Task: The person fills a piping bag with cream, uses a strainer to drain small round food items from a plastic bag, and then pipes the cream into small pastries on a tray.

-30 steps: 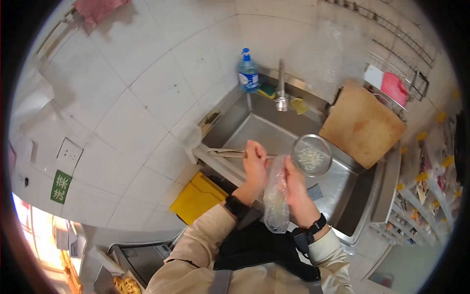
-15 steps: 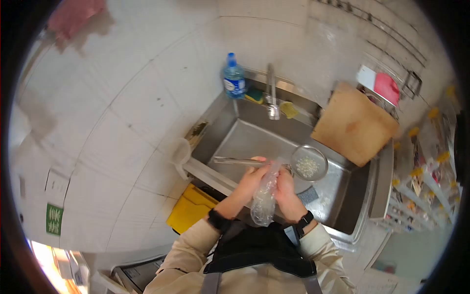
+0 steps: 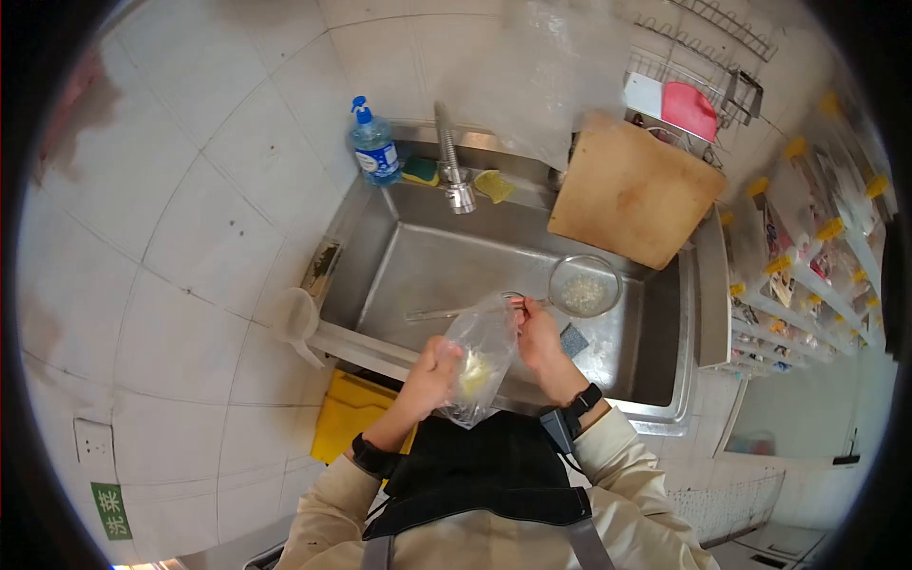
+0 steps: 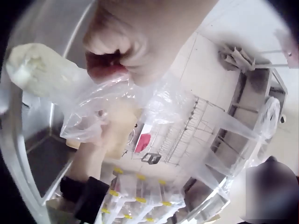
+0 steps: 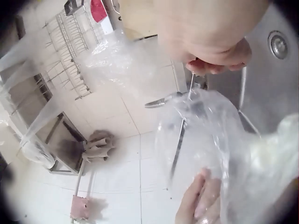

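Note:
A clear plastic bag (image 3: pixel 483 332) with a pale yellow clump in its lower part hangs over the sink's front edge. My left hand (image 3: pixel 432 375) grips the bag's left side, fingers curled into the film. At the bag's upper right, my right hand (image 3: pixel 540 342) holds the thin metal handle (image 5: pixel 177 144) of a round mesh strainer (image 3: pixel 585 287). Small pale pieces lie in the strainer's mesh, over the sink. The handle runs behind the bag to the left. In the right wrist view the film reaches up close to my right fingers (image 5: pixel 217 67).
The steel sink (image 3: pixel 437 261) has a faucet (image 3: pixel 456 180) at its back. A blue soap bottle (image 3: pixel 375 147) and sponges stand on the ledge. A cutting board (image 3: pixel 632 195) leans at the back right; a grey scouring pad (image 3: pixel 573 340) lies in the basin. A white ladle-like scoop (image 3: pixel 294 318) hangs left.
My hands, close together half a second ago, are now apart. The left has moved from the strainer handle down to the bag, which is spread wider. The head view has shifted.

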Demonstrator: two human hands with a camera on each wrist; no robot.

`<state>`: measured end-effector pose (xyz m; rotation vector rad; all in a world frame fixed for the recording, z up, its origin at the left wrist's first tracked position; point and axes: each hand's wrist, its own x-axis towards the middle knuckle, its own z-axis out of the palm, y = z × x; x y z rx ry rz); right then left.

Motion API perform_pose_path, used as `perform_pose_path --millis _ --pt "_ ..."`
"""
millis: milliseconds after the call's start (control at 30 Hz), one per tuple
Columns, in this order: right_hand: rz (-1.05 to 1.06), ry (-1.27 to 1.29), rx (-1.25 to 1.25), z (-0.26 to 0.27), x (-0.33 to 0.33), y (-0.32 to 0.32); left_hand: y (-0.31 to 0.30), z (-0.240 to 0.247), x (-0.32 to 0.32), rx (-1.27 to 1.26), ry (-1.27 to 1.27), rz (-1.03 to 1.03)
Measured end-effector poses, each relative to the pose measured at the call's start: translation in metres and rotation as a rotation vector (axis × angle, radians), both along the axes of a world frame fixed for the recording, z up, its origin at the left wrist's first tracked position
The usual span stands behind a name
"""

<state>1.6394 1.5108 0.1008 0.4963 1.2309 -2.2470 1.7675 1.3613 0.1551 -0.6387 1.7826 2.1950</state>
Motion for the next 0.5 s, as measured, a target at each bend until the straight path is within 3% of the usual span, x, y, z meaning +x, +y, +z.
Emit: perform_pose_path --millis 33,100,200,333,400,500 --pt "-0.018 0.001 0.006 0.005 -0.001 0.008 0.000 0.003 0.001 0.006 0.001 -0.018" --pt "0.060 -0.023 0.025 0.025 -0.003 0.028 0.000 0.006 0.004 0.188 -0.029 0.177" --pt "0.062 -0.035 -0.001 0.036 -0.013 0.060 -0.001 0.016 0.010 0.100 0.138 0.216" --pt "0.110 0.007 0.006 0.033 -0.029 0.099 -0.011 0.029 0.007 0.191 0.131 0.222" --pt "0.187 0.029 -0.006 0.058 -0.019 0.107 -0.016 0.023 -0.012 0.080 0.152 0.335" --pt "0.275 -0.010 0.012 0.098 -0.003 0.114 -0.012 0.008 -0.036 -0.065 0.223 0.332"
